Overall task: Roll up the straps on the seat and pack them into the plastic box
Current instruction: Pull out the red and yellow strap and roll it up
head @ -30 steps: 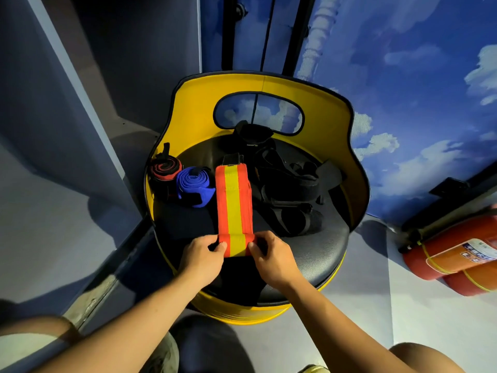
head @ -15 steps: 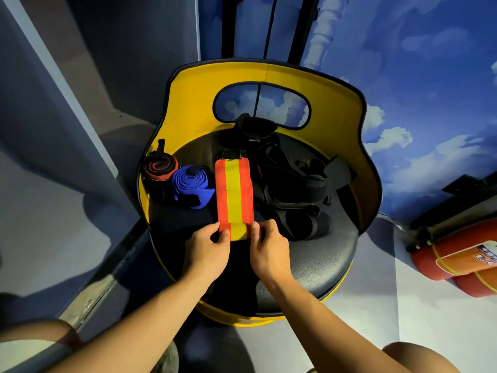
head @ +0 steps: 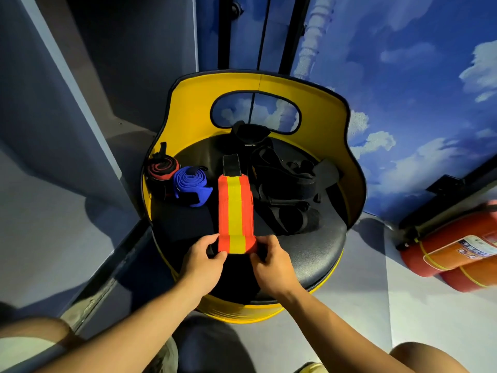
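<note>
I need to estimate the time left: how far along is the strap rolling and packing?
Done: a red-black roll and a blue roll sit on the seat. In hand: left hand and right hand roll the orange-yellow strap at its near end. Left: the black straps lie unrolled; no plastic box is visible.

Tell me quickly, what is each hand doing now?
Left hand: closed, pinching the orange-and-yellow strap at its near end.
Right hand: closed, pinching the same strap.

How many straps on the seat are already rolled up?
2: a red-and-black roll at the seat's far left and a blue roll beside it. The black pile may hide others.
</note>
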